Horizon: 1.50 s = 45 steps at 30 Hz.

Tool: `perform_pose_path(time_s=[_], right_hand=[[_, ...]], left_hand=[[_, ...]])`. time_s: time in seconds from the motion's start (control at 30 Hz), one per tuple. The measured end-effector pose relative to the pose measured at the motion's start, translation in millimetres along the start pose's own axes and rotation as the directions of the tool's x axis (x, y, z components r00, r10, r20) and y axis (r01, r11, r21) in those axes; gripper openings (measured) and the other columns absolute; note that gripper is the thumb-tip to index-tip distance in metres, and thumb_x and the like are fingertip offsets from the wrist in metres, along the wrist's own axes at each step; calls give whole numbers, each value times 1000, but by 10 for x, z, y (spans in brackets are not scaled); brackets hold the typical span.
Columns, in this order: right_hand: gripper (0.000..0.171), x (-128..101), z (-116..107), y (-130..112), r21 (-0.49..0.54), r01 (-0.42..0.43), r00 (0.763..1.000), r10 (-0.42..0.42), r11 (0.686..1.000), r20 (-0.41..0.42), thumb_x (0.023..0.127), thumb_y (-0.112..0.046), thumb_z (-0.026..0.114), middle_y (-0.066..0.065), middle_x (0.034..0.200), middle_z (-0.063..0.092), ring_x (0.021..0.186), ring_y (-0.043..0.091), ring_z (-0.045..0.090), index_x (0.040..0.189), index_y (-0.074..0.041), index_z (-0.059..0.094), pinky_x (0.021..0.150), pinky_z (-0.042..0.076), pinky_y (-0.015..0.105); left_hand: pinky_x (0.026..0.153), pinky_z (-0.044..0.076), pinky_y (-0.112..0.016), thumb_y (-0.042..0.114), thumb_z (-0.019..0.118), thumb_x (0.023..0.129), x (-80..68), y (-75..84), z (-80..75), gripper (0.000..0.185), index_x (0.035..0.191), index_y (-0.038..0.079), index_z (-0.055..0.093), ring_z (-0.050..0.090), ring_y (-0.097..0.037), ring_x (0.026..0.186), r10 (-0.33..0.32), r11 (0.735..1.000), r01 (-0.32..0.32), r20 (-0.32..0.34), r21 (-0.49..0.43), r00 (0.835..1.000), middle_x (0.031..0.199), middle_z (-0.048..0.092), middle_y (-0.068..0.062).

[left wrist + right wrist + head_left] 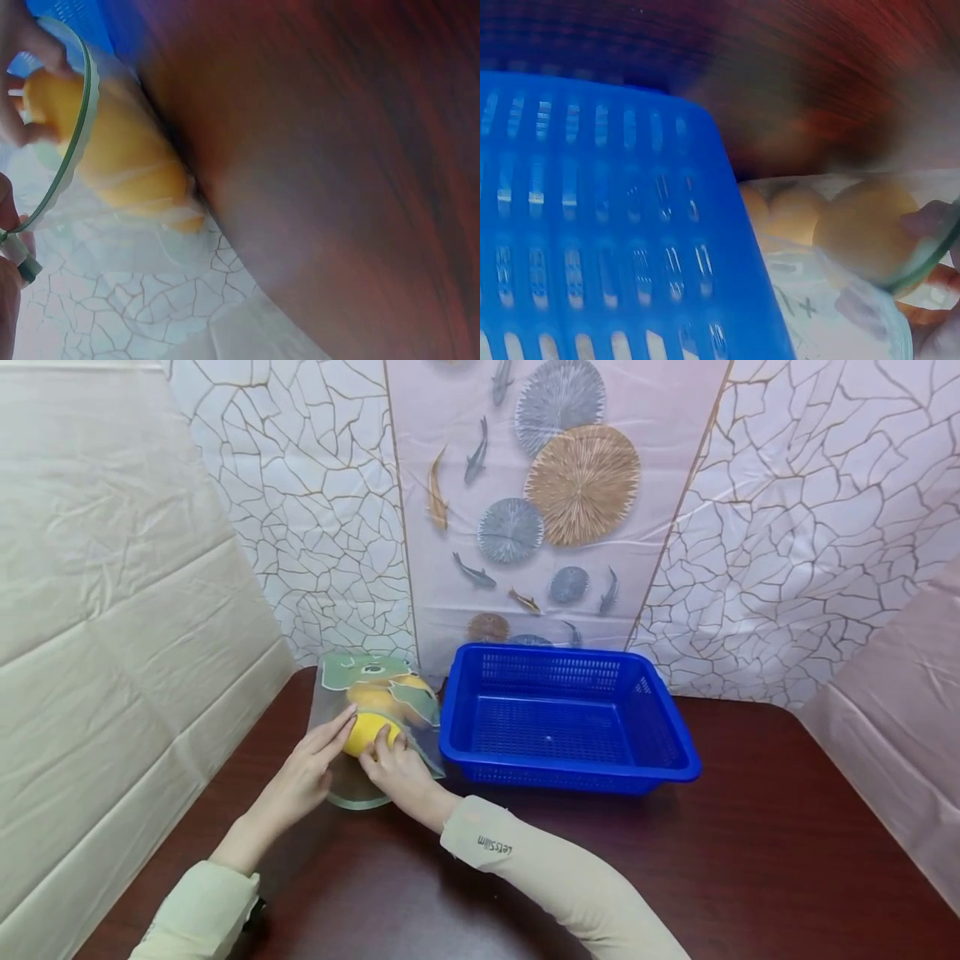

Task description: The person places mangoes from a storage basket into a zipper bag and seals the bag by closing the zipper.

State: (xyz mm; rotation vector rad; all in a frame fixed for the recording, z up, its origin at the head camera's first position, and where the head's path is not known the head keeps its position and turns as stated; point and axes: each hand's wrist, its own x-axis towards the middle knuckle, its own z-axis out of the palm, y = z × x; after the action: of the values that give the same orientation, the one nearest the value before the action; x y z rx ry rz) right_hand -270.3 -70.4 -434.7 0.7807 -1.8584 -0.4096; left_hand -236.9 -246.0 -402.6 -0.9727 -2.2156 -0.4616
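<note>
A clear bag (327, 697) with green cartoon print and a green-edged mouth lies at the table's left, its mouth toward me. Orange-yellow round fruits (135, 154) show through its film. At the mouth, my right hand (402, 777) grips a bright yellow round fruit (367, 732), its exact kind unclear, partly inside the bag. My left hand (303, 774) pinches the bag's rim beside a small slider (28, 268), as the left wrist view shows. In the right wrist view, the right fingers (949, 279) curl about the fruit, partly behind the green rim.
Directly right of the bag stands a blue perforated basket (570, 770), with nothing seen inside. Dark red-brown table (750, 860) extends to the front and right. Patterned cloth (322, 527) hangs behind, and pale cloth (112, 652) borders the left.
</note>
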Motion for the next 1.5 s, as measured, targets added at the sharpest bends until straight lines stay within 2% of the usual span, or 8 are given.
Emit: perform_pose_path(time_s=[0.17,0.27,0.37,0.63,0.83,1.07,1.3,1.5], right_hand=[[55,-66,10,-1,15,10,999,-11,1000,35,94,5,22,5,97,71,74,14,66,95,-20,71,48,49,15],[47,-113,12,2,8,20,998,-20,1000,63,92,1,29,4,96,72,74,11,66,97,-18,72,50,50,15],[43,-146,5,4,20,24,997,-25,1000,77,92,-1,33,4,95,72,74,11,66,97,-18,72,51,51,16],[49,-187,-55,-13,67,40,996,-46,997,81,91,5,25,4,96,71,81,15,68,95,-17,70,58,54,19],[31,-220,-68,-6,111,59,986,-75,992,150,89,-6,42,6,102,70,90,18,68,100,-17,69,59,54,20],[28,-247,-81,39,123,82,987,-97,989,129,89,-7,45,5,101,70,89,17,67,99,-16,69,59,54,19],[21,-292,-123,77,205,106,985,-132,973,115,86,-10,53,3,98,69,83,14,65,100,-14,68,57,53,20],[21,-318,-173,107,265,130,970,-178,955,163,89,-10,50,1,97,67,81,12,63,103,-14,66,59,52,20]], left_hand=[[109,17,-11,-35,56,47,-12,-12,-34,97,139,-7,41,47,-39,117,-8,1000,8,2,-13,1000,143,41,-24],[103,29,-20,-34,58,47,-21,-5,-37,96,137,-6,43,48,-37,117,-3,1000,3,8,-4,1000,141,43,-25],[93,35,-31,-33,59,48,-19,-2,-38,92,135,-7,46,48,-35,118,-4,1000,4,13,11,1000,141,45,-22],[83,40,-37,-31,61,50,-33,-9,-38,85,131,-9,50,48,-34,118,-12,1000,11,23,17,1000,143,45,-18],[77,43,-38,-29,61,51,-56,-7,-42,84,132,-7,50,52,-32,114,-4,1000,3,27,29,1000,143,46,-16],[75,44,-38,-25,62,55,-27,-10,-59,76,128,-4,55,57,-29,109,31,998,-31,4,58,1000,137,53,-14],[90,40,-38,-18,60,60,-60,27,-58,62,117,5,66,59,-32,107,25,999,-25,15,40,1000,121,65,-12],[82,44,-40,-16,63,62,-67,60,-49,46,102,4,73,64,-31,97,34,999,-35,24,40,999,104,71,-11]])
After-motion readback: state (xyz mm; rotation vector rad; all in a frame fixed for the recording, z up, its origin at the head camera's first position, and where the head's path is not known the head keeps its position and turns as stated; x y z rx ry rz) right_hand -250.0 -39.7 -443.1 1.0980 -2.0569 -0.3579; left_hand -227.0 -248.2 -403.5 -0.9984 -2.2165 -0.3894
